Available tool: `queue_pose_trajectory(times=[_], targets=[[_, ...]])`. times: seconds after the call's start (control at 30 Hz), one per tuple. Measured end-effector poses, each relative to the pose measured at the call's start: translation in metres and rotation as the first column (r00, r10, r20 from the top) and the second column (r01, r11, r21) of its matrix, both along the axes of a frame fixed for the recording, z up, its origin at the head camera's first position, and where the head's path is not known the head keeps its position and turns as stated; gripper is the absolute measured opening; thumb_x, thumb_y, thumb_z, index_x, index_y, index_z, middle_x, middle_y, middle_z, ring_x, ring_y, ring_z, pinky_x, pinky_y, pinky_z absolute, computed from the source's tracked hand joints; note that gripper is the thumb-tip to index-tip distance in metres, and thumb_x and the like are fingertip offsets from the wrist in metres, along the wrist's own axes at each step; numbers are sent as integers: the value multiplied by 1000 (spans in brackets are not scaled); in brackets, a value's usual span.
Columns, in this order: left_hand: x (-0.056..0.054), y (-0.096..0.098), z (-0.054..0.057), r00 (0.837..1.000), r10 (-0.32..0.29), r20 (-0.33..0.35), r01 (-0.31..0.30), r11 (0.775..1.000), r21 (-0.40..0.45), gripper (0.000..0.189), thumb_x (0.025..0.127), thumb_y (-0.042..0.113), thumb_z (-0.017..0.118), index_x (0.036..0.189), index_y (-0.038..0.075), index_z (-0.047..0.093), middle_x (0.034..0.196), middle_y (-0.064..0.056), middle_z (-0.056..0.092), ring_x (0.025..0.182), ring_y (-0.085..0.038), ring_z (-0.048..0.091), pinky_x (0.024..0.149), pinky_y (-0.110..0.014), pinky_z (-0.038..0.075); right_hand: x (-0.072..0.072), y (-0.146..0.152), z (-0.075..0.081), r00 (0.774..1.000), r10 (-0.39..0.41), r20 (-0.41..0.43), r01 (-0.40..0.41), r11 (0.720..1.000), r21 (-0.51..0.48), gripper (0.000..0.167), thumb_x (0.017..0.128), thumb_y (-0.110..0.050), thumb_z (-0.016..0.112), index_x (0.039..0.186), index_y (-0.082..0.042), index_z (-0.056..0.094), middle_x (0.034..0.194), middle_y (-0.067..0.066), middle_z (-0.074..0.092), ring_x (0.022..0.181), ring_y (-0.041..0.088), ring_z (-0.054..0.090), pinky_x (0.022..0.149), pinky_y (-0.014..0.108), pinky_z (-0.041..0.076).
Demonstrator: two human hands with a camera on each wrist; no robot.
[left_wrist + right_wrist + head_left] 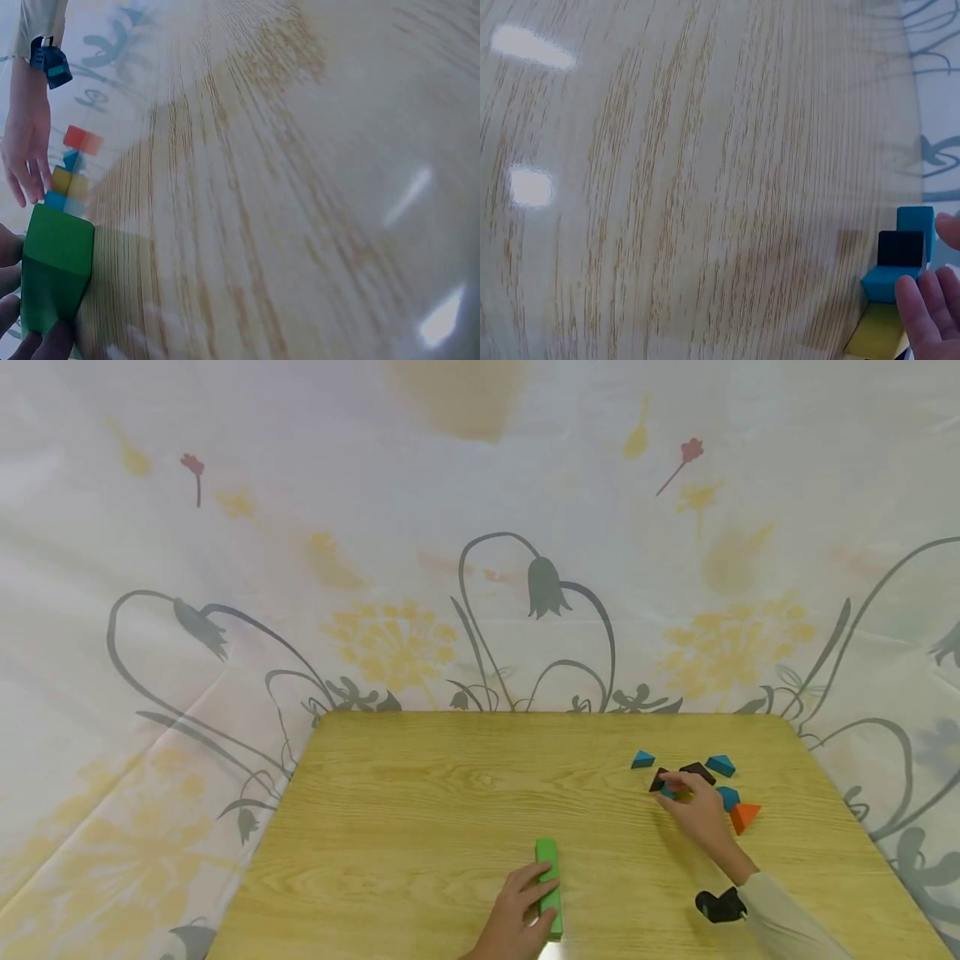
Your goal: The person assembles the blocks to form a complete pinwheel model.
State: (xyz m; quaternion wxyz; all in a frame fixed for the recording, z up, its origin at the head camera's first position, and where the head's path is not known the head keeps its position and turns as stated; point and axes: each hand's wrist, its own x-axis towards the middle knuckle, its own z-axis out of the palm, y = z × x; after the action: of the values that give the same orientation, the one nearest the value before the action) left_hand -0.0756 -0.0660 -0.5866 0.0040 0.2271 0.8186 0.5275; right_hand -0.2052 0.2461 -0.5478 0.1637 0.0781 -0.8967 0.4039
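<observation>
My left hand (517, 910) holds a long green block (547, 850) near the front middle of the wooden table; in the left wrist view its fingers lie around the green block's side. My right hand (696, 810) hovers over a group of small blocks at the right, thumb and fingers apart. Closest to its fingertips are a black block (900, 248), a blue block (891, 283) and a yellow block (875, 330). The right hand partly covers the yellow one. No block shows clearly between thumb and fingers.
Around the right hand lie a blue triangular block (642, 760), another blue block (721, 766), a dark block (699, 771) and an orange triangular block (744, 817). A flower-printed sheet (480, 652) stands behind the table (420, 810). A black device (720, 906) sits at the right wrist.
</observation>
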Motion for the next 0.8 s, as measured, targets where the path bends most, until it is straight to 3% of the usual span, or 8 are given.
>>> queue_pose_trajectory(times=[0.1, 0.2, 0.33, 0.47, 0.57, 0.7, 0.8], targets=[[0, -2, 0, 1000, -14, 9, 14, 1000, 9, 37, 94, 16, 58, 127, -1, 57, 141, -11, 41, 124, -33, 43, 93, -23, 45, -1, 1, -2, 1000, -21, -22, 21, 1000, 2, 29, 76, 5, 75, 103, 5, 66, 99, 22, 59, 84, 37, 58, 64, 10, 45], [0, -3, -2, 1000, -30, -3, 30, 999, 18, 37, 96, 17, 57, 127, -2, 56, 141, -13, 40, 124, -34, 43, 93, -24, 44, -2, 1, -4, 998, -58, -34, 59, 998, 19, 29, 75, 5, 76, 102, 5, 67, 99, 22, 61, 83, 36, 59, 65, 19, 49], [-1, -3, -4, 998, -36, -58, 36, 999, -2, 37, 97, 19, 56, 127, -3, 56, 141, -13, 40, 124, -33, 42, 94, -26, 45, -4, 1, -7, 993, -114, -29, 115, 992, 44, 29, 75, 4, 75, 103, 6, 67, 94, 22, 63, 80, 34, 59, 65, 35, 50], [-2, -2, -4, 991, -31, -128, 28, 999, -28, 36, 96, 18, 56, 126, -2, 57, 139, -13, 43, 123, -33, 43, 92, -29, 47, -5, 0, -8, 990, -140, -16, 141, 988, 59, 32, 75, 4, 73, 106, 8, 66, 89, 24, 64, 77, 35, 58, 58, 35, 47], [-2, -2, -3, 989, -33, -143, 29, 999, -35, 36, 97, 19, 56, 126, -3, 57, 139, -14, 43, 122, -34, 43, 92, -30, 48, -7, -1, -9, 989, -148, 7, 147, 988, 54, 34, 76, 6, 71, 109, 11, 64, 92, 26, 63, 78, 36, 56, 61, 41, 47], [-2, -2, -3, 992, -43, -117, 40, 999, -30, 38, 97, 20, 55, 127, -4, 56, 140, -13, 42, 124, -36, 42, 92, -29, 47, -9, -3, -10, 985, -166, 40, 165, 986, 10, 32, 78, 9, 67, 109, 13, 62, 96, 28, 59, 85, 39, 54, 74, 54, 43], [-1, -2, -2, 994, -45, -103, 42, 999, -27, 38, 97, 19, 55, 127, -5, 56, 140, -14, 42, 124, -36, 41, 93, -28, 46, -10, -5, -12, 981, -188, 39, 189, 982, -27, 30, 79, 10, 66, 108, 15, 61, 98, 29, 56, 88, 41, 54, 79, 57, 40]])
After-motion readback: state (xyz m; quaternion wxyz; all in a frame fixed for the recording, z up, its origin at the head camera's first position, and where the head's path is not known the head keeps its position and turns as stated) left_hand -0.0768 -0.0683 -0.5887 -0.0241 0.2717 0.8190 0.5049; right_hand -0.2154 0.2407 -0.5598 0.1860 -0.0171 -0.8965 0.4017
